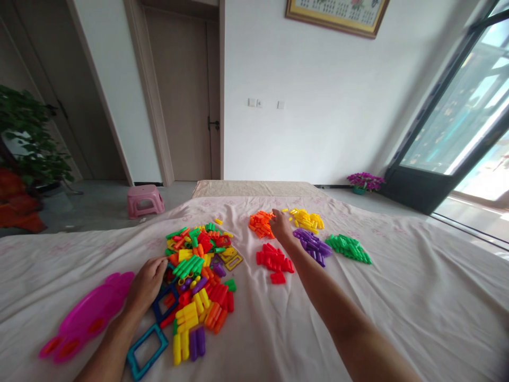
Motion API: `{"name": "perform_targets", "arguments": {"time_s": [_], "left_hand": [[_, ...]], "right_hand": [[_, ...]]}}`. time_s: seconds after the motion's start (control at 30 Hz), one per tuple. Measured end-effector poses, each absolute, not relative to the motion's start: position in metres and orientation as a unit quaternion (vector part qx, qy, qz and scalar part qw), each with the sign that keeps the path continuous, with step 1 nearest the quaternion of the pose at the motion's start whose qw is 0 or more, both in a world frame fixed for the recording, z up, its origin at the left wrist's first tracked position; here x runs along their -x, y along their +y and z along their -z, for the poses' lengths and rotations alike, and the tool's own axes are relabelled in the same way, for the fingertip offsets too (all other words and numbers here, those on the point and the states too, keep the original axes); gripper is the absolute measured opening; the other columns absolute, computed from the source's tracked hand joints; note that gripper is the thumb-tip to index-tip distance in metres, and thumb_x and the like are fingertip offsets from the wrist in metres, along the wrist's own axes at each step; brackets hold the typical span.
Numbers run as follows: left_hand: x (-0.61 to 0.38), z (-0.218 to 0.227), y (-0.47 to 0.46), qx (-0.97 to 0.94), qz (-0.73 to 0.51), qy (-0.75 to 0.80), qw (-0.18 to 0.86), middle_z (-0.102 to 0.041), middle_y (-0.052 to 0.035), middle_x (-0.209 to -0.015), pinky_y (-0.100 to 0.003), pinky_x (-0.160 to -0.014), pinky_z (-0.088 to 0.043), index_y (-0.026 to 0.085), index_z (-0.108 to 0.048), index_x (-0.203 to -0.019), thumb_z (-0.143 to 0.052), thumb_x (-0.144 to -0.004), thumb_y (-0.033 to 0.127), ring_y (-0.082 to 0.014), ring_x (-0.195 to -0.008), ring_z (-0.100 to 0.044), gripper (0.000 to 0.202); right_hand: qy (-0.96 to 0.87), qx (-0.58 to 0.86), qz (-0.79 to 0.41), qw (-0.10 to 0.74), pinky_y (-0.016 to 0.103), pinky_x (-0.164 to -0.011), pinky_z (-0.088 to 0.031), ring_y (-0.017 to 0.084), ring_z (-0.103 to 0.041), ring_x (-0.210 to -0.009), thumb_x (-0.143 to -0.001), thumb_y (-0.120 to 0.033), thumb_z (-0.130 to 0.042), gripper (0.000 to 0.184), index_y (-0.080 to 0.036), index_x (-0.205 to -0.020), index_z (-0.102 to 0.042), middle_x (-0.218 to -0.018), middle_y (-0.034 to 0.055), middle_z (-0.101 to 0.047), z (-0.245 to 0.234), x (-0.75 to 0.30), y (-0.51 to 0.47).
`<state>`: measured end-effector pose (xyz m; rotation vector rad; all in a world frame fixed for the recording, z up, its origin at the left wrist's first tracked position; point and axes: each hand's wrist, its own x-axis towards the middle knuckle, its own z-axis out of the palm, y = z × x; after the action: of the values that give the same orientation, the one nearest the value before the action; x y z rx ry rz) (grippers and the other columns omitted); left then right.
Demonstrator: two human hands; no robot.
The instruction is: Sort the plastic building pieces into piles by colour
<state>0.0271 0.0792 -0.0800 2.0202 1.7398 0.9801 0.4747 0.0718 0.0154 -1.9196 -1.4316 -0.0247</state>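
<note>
A mixed heap of plastic building pieces (191, 265) in green, yellow, red, orange and purple lies left of centre on the cloth. At its left edge is my left hand (149, 278), fingers curled in; whatever they grip is hidden. My right hand (280, 225) reaches forward to the right side of an orange pile (260, 225), its fingers closed together, and I cannot make out what is in them. Nearer me lies a red pile (274, 258). Purple pieces (312, 245), yellow pieces (308, 219) and green pieces (348, 248) form separate piles to the right.
A pink animal-shaped tray (87, 313) lies left of my left forearm. Close by are a teal square frame (149, 350) and a dark blue frame (166, 302). A pale cloth (397, 307) covers the table. Beyond it stand a pink stool (145, 200) and purple flowers (366, 180).
</note>
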Motion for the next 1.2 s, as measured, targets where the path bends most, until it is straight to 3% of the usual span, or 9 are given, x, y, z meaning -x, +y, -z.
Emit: {"name": "perform_targets", "arguments": {"time_s": [0.1, 0.27, 0.43, 0.53, 0.73, 0.9, 1.2], "left_hand": [[-0.027, 0.081, 0.080, -0.707, -0.339, 0.602, 0.151, -0.069, -0.0121, -0.117, -0.031, -0.100, -0.044, 0.018, -0.065, -0.104, -0.035, -0.089, 0.049, -0.0224, -0.111, -0.062, 0.046], [-0.026, 0.082, 0.079, -0.707, -0.340, 0.602, 0.149, -0.069, -0.0112, -0.116, -0.031, -0.100, -0.043, 0.019, -0.065, -0.105, -0.034, -0.090, 0.049, -0.0221, -0.112, -0.062, 0.045], [-0.027, 0.080, 0.078, -0.710, -0.340, 0.600, 0.144, -0.069, -0.0106, -0.116, -0.029, -0.098, -0.044, 0.019, -0.065, -0.105, -0.034, -0.090, 0.048, -0.0213, -0.111, -0.062, 0.045], [-0.027, 0.079, 0.077, -0.709, -0.340, 0.601, 0.141, -0.069, -0.0110, -0.116, -0.030, -0.098, -0.045, 0.018, -0.065, -0.105, -0.034, -0.090, 0.047, -0.0213, -0.110, -0.063, 0.045], [-0.028, 0.078, 0.078, -0.710, -0.335, 0.604, 0.140, -0.070, -0.0115, -0.114, -0.030, -0.098, -0.045, 0.017, -0.067, -0.104, -0.035, -0.089, 0.047, -0.0219, -0.110, -0.064, 0.047], [-0.026, 0.078, 0.079, -0.711, -0.327, 0.606, 0.142, -0.069, -0.0125, -0.116, -0.033, -0.098, -0.045, 0.017, -0.067, -0.104, -0.035, -0.089, 0.047, -0.0232, -0.110, -0.063, 0.047], [-0.027, 0.079, 0.078, -0.707, -0.331, 0.610, 0.134, -0.070, -0.0105, -0.115, -0.032, -0.097, -0.046, 0.019, -0.067, -0.103, -0.036, -0.088, 0.047, -0.0226, -0.110, -0.064, 0.045]], "right_hand": [[-0.586, 0.712, -0.007, 0.387, 0.031, -0.088, -0.048, 0.021, -0.064, -0.098, -0.080, -0.008, -0.048, 0.048, -0.013, -0.126, -0.061, -0.119, 0.0146, -0.065, -0.009, -0.457, 0.062], [-0.704, 0.602, -0.098, 0.365, 0.027, -0.080, -0.048, 0.017, -0.065, -0.086, -0.086, -0.016, -0.054, 0.025, -0.020, -0.103, -0.072, -0.097, 0.0050, -0.071, 0.005, -0.392, 0.024], [-0.767, 0.536, -0.163, 0.313, 0.023, -0.072, -0.047, 0.014, -0.063, -0.081, -0.085, -0.034, -0.065, 0.027, -0.025, -0.110, -0.070, -0.101, 0.0035, -0.068, 0.010, -0.337, -0.010], [-0.785, 0.526, -0.155, 0.289, 0.023, -0.077, -0.045, 0.016, -0.062, -0.089, -0.083, -0.030, -0.067, 0.023, -0.025, -0.105, -0.070, -0.100, 0.0022, -0.068, 0.014, -0.324, -0.015], [-0.739, 0.558, -0.147, 0.348, 0.023, -0.072, -0.045, 0.016, -0.062, -0.083, -0.090, -0.026, -0.057, 0.016, -0.020, -0.099, -0.069, -0.092, 0.0035, -0.069, 0.021, -0.332, -0.011], [-0.665, 0.618, -0.090, 0.410, 0.026, -0.079, -0.046, 0.018, -0.065, -0.089, -0.093, -0.027, -0.051, 0.027, -0.020, -0.115, -0.065, -0.100, 0.0054, -0.071, 0.008, -0.381, -0.006], [-0.444, 0.838, 0.090, 0.303, 0.036, -0.087, -0.043, 0.025, -0.061, -0.104, -0.094, -0.036, -0.043, 0.037, -0.022, -0.122, -0.064, -0.110, 0.0106, -0.070, -0.014, -0.504, -0.025]]}}
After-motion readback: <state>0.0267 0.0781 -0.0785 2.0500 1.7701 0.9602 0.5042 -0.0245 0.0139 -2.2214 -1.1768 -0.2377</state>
